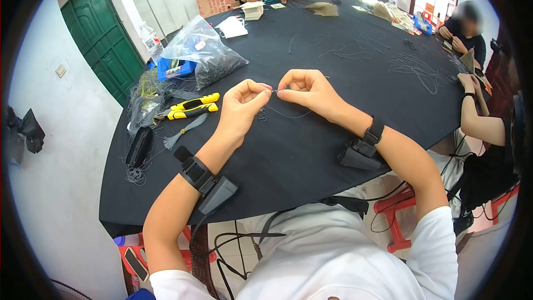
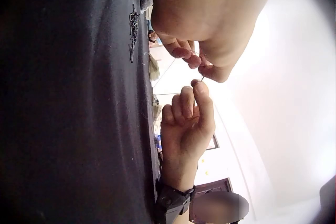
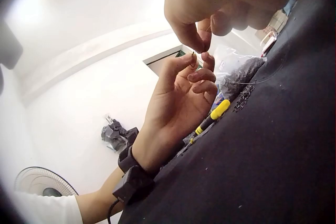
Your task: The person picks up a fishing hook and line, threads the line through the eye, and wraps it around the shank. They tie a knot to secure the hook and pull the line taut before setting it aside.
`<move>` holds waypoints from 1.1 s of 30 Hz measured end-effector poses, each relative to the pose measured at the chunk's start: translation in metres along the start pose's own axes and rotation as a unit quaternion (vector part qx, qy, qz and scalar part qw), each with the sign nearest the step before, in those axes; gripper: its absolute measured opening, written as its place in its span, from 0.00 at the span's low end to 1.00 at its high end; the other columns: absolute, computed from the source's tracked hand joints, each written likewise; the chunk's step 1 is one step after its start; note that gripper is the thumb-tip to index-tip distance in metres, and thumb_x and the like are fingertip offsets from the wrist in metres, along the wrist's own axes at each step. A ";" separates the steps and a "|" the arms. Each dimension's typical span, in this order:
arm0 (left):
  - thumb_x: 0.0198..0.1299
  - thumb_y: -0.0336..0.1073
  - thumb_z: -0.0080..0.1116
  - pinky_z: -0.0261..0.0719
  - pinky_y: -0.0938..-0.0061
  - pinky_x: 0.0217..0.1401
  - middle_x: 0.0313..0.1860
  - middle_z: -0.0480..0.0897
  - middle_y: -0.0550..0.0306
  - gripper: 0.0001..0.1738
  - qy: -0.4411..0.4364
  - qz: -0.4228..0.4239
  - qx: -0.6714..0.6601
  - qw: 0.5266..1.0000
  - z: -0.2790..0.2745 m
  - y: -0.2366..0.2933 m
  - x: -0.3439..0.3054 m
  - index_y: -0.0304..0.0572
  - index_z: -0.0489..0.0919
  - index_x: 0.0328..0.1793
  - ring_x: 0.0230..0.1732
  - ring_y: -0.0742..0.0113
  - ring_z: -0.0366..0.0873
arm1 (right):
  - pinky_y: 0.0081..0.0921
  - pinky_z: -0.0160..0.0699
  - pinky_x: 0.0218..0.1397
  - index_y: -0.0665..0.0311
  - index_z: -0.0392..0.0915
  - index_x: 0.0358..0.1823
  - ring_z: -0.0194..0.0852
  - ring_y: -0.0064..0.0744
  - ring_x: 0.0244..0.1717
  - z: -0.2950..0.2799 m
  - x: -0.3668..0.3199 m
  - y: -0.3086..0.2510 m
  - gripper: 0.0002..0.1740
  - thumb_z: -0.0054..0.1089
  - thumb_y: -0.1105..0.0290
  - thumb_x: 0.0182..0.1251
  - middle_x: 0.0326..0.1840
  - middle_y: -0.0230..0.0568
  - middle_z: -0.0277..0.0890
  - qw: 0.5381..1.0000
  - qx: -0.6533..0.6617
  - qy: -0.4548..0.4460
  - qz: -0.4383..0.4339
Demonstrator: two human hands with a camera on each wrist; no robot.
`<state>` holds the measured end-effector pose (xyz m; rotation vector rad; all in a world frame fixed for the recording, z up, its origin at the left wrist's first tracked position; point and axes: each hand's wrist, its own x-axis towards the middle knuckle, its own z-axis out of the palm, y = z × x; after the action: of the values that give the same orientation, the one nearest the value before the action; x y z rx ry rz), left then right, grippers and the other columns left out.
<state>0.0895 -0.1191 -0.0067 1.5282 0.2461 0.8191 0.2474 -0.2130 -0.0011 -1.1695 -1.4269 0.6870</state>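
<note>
My left hand (image 1: pixel 240 110) pinches a tiny hook-like metal piece (image 3: pixel 193 60) between thumb and forefinger. Fingertip to fingertip with it, my right hand (image 1: pixel 312 93) pinches a thin clear line (image 3: pixel 252 82) at the same piece; the fingers hide most of the join. The line's loose part curves down over the black cloth below both hands. Under the left fingertips lies a small pile of dark metal pieces (image 2: pixel 133 32). Yellow-and-black pliers (image 1: pixel 191 106) rest left of the left hand, beside a tied bundle of grey line (image 1: pixel 186 131).
Farther left are a clear bag of small dark pieces (image 1: pixel 214 55), a blue box (image 1: pixel 176 69), tangled line (image 1: pixel 145 97) and a black case (image 1: pixel 139 147). Loose strands (image 1: pixel 425 69) lie right. Other people sit at the far and right edges of the table (image 1: pixel 288 172).
</note>
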 end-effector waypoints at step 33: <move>0.56 0.35 0.60 0.59 0.90 0.27 0.25 0.77 0.69 0.07 0.007 -0.003 0.041 0.999 -0.002 0.002 0.000 0.40 0.78 0.36 0.25 0.86 0.65 | 0.14 0.43 0.19 0.65 0.77 0.30 0.47 0.07 0.16 0.000 -0.001 -0.004 0.05 0.60 0.71 0.55 0.13 0.17 0.56 0.998 -0.038 0.026 -0.033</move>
<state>0.0874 -0.1183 -0.0048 1.5977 0.2966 0.8233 0.2468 -0.2151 0.0021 -1.1866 -1.4510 0.5565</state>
